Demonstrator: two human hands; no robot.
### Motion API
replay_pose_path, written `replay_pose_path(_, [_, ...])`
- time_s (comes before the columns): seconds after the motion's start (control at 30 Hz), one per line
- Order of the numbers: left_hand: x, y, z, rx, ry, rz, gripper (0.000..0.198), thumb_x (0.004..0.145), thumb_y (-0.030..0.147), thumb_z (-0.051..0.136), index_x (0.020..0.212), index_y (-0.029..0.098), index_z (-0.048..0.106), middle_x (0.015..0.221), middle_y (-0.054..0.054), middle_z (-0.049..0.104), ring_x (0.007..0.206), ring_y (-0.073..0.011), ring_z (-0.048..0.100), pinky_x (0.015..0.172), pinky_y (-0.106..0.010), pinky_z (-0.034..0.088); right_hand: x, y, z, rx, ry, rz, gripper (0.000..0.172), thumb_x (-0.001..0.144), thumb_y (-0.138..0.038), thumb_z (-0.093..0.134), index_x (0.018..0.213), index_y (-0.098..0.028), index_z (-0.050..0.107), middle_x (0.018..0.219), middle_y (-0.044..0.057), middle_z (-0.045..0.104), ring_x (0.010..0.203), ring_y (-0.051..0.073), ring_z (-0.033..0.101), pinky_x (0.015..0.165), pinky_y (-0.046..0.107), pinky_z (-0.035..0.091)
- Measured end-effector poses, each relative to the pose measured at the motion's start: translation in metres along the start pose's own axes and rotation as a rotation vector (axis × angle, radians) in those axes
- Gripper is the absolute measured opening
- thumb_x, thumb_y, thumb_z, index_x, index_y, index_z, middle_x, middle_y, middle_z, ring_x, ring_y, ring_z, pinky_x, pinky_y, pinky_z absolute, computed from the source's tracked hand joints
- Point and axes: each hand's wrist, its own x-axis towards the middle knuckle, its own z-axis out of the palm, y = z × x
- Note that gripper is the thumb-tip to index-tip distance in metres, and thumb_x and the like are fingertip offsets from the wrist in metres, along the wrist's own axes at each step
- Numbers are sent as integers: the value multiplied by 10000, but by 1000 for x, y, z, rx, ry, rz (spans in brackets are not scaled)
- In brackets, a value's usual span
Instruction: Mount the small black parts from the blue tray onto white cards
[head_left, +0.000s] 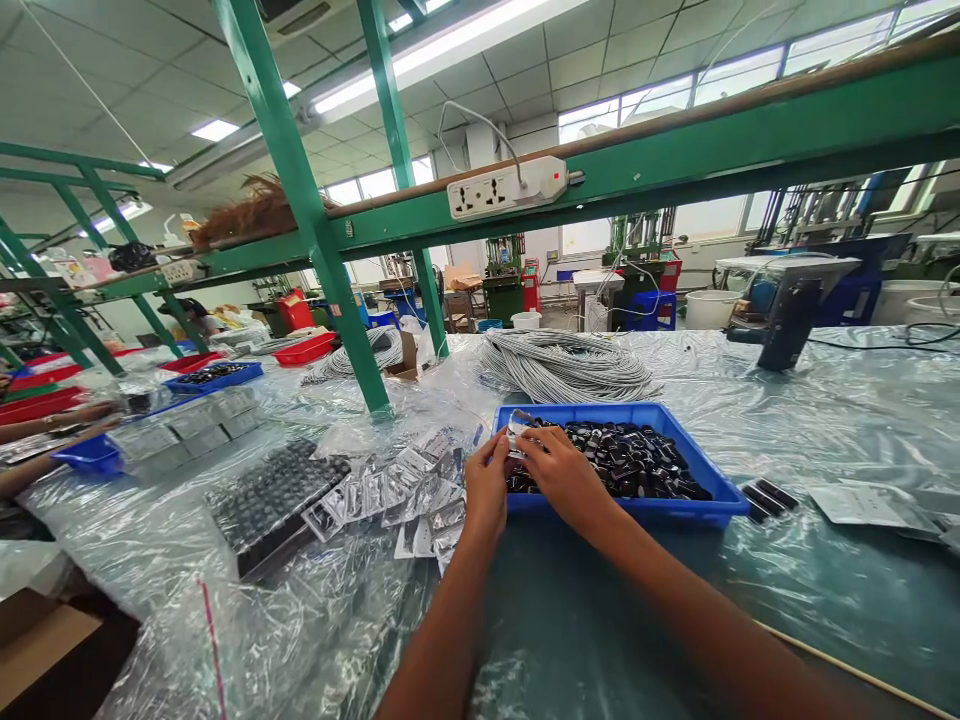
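Note:
Both hands meet over the left end of a blue tray (697, 515) filled with small glossy black plastic parts (637, 460). Between their fingertips is a small silvery packet (518, 425), partly covered by the fingers. My left hand (486, 487) pinches it from the left side. From the right, my right hand (559, 470) has its fingers closed on the same packet. Whether anything is inside the packet cannot be made out. Left of my hands, flat silver packets with printed labels (386, 490) lie in a loose pile on the plastic-covered table.
A block of dark parts in rows (274, 500) stands left of the packets. Coiled grey cable (566, 365) lies behind the tray. Several black pieces (769, 498) and flat bags (870, 505) lie to the right. A green post (341, 300) rises at the left; another person's arm (56, 425) reaches in.

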Motion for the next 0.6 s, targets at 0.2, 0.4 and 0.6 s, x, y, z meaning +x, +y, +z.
replay_pose_path(0.2, [-2,1,1,-120,-117,-67,489,661,392,801,1094,178,728,1078,-82,725,900,-178,664,866,-331,520,-6,5,3,57,50,79,317,903,-131,520,1177,-213,654,1136,132,648,1049,282,634,913,478,548])
replay_pose_path(0.4, [1,2,-5,84,-153,56,431,663,396,779,1037,183,752,1047,-92,744,987,-244,670,925,-377,499,-3,0,-1,284,96,227,151,904,-276,580,921,-175,692,880,92,730,814,233,691,776,368,560])
replay_pose_path(0.6, [4,13,-7,377,89,206,318,748,358,677,987,166,759,946,-90,754,885,-230,679,851,-357,513,2,6,-1,359,131,277,154,892,-214,538,786,-187,646,756,51,706,714,197,683,677,295,525])
